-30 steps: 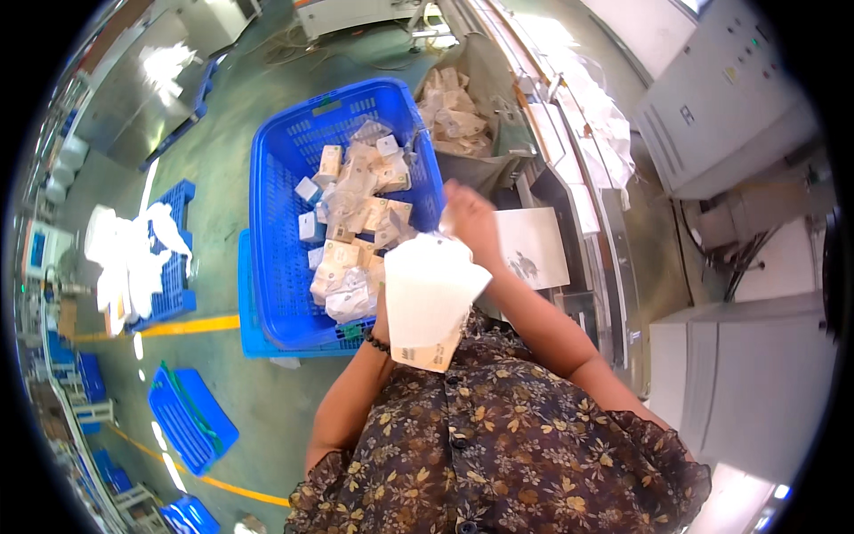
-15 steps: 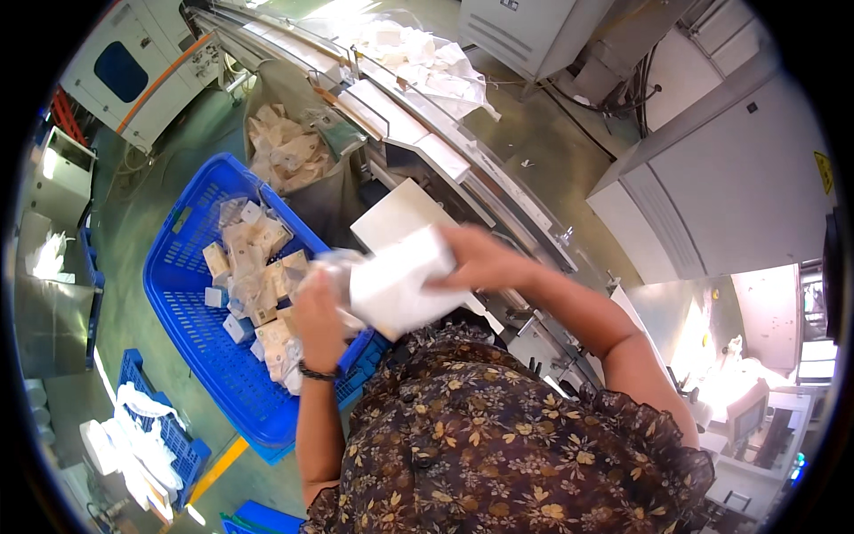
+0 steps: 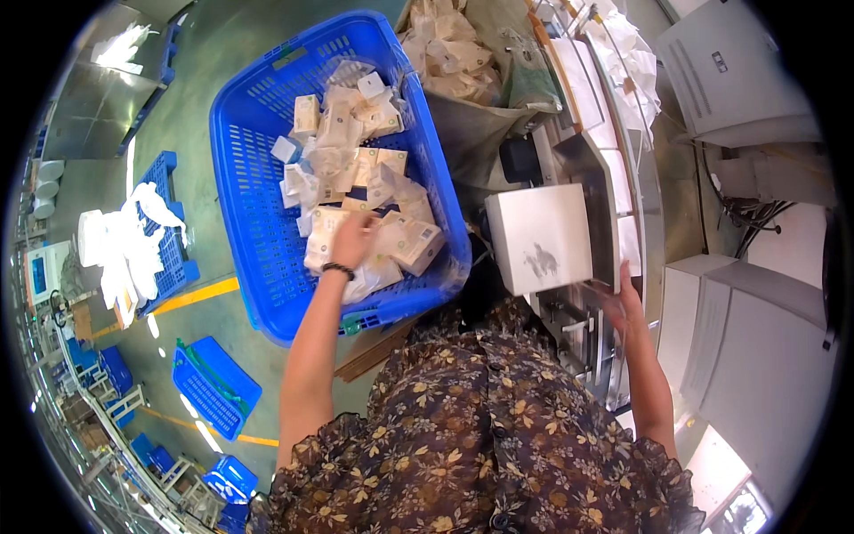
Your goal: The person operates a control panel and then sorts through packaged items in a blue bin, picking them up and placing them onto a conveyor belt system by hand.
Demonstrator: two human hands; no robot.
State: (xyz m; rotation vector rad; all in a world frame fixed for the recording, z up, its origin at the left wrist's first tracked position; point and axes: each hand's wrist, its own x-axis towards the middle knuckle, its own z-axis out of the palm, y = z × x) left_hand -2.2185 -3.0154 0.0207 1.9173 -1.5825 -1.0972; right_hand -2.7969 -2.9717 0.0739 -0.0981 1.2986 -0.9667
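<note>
My left hand is down in the blue plastic basket, among wrapped, tissue-like packs. Its fingers are curled between a beige pack and another pack; what they grip is hidden. On the other side, my right hand is held with fingers stretched out beside the metal edge of the conveyor. Those fingers are slightly blurred, with nothing plainly in them. Between my hands stands a white square plate with a dark smudge on top.
A grey cloth bin of crumpled wrapped packs stands beyond the basket. White stacks line the conveyor at right. Grey cabinets stand farther right. On the floor at left are a blue pallet with white material and a blue crate.
The white block that was between my hands is no longer in them. My left hand has gone into the basket and my right hand to the conveyor's edge. The view has turned.
</note>
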